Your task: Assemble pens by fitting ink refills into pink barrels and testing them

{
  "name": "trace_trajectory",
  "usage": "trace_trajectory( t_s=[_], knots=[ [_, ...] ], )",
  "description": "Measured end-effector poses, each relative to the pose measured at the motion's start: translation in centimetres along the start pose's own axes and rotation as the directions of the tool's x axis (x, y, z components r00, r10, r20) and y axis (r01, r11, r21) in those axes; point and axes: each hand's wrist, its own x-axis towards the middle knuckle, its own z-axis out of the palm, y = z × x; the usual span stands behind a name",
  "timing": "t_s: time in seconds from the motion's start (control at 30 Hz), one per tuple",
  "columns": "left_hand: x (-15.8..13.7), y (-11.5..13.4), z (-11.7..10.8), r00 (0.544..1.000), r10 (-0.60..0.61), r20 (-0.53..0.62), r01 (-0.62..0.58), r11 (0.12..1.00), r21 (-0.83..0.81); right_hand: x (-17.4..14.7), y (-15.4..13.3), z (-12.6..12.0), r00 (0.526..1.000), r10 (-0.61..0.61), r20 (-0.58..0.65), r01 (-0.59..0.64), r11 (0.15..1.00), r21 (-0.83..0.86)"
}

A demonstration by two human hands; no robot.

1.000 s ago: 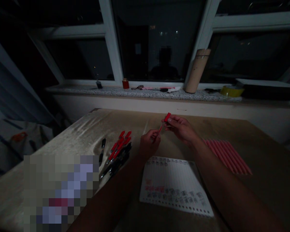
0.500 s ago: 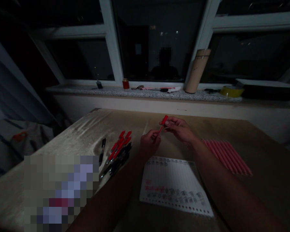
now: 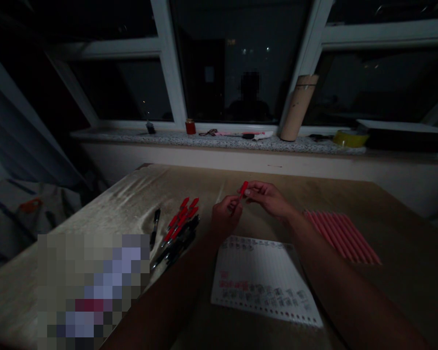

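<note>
My left hand (image 3: 227,213) is closed around the lower part of a thin red pen, most of it hidden by the fingers. A red pen cap (image 3: 244,187) sits at the upper end, pinched between the thumb and fingers of my right hand (image 3: 264,195). The two hands are close together above the table, just beyond the lined notebook sheet (image 3: 259,272), which bears red and black handwriting. Left of my left hand lie several red pens (image 3: 180,221) and several black pens (image 3: 177,248). One black pen (image 3: 155,228) lies apart from them.
Several pink pencil-like sticks (image 3: 343,236) lie in a row on the table (image 3: 277,177) at the right. On the windowsill (image 3: 131,138) stand a small red jar (image 3: 190,127), a tall tan cylinder (image 3: 299,107) and yellow tape (image 3: 350,138). A blurred-out patch covers the lower left.
My right hand has brought the red cap down and slightly left, close to my left hand. The thin red length that showed between the hands is now mostly covered.
</note>
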Motion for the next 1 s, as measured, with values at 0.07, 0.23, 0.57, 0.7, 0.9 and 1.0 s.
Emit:
trace_trajectory(
  t_s=[0.07, 0.23, 0.57, 0.7, 0.9, 1.0],
  knots=[
    [0.0, -0.2, 0.0, 1.0, -0.005, -0.009, 0.005, 1.0, -0.007, 0.0, 0.1, 0.1, 0.999, -0.003, 0.036, 0.005, 0.999, -0.042],
    [0.1, -0.3, 0.1, 1.0, -0.017, -0.006, 0.017, 1.0, -0.019, 0.1, 0.4, 0.1, 0.997, -0.025, 0.073, 0.035, 0.99, -0.134],
    [0.8, -1.1, -0.7, 0.979, -0.162, -0.121, 0.141, 0.975, -0.169, 0.4, 2.3, 0.2, 0.997, -0.078, -0.016, 0.062, 0.893, -0.446],
    [1.4, -1.9, -1.4, 0.944, -0.265, -0.195, 0.201, 0.934, -0.296, 0.5, 3.5, 1.1, 0.997, -0.075, 0.024, 0.069, 0.686, -0.724],
    [1.5, -2.1, -1.3, 0.941, -0.287, -0.179, 0.225, 0.926, -0.305, 1.5, 3.6, 2.8, 0.99, 0.044, 0.135, 0.116, 0.303, -0.946],
    [1.3, -2.1, -1.1, 0.955, -0.256, -0.152, 0.205, 0.936, -0.285, 2.1, 3.6, 3.8, 0.988, 0.08, 0.131, 0.108, 0.246, -0.963]
  ],
)
